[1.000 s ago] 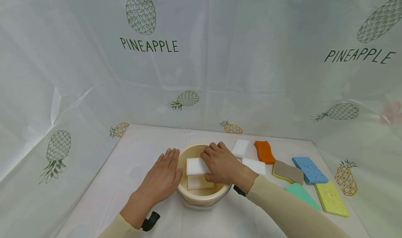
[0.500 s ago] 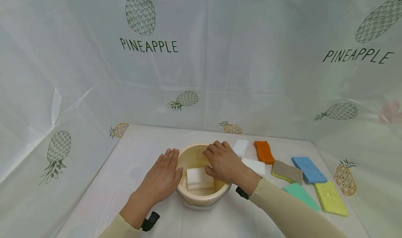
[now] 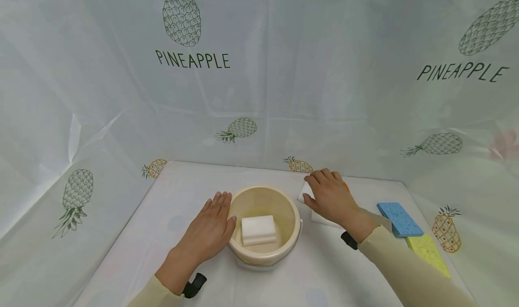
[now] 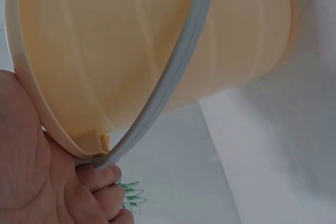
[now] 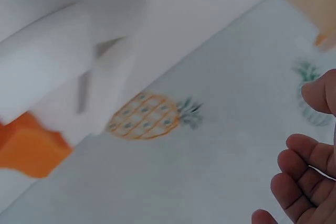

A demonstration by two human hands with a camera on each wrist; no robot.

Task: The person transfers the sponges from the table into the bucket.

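My left hand (image 3: 207,235) lies with straight fingers along the left rim of a cream bucket (image 3: 251,199). In the left wrist view, its palm rests at the rim and the fingertips sit beside the end of the grey handle (image 4: 170,80). A white sponge block (image 3: 258,229) lies at the bottom of the bucket. My right hand (image 3: 329,200) hovers right of the bucket, over two white sponges, one farther back (image 3: 304,192) and one nearer (image 3: 322,219). Its fingers are loosely bent around nothing. An orange sponge (image 5: 34,148) is mostly hidden by this hand in the head view.
To the right lie a blue sponge (image 3: 399,219) and a yellow sponge (image 3: 428,252). A grey-topped sponge (image 3: 382,220) is partly covered by the right sleeve. A pineapple-print sheet (image 3: 267,86) rises behind the white table (image 3: 194,174).
My right hand let a white sponge block drop into the bucket, where it lies atop another, then moved right over the white sponges on the table. My left hand has stayed at the rim.
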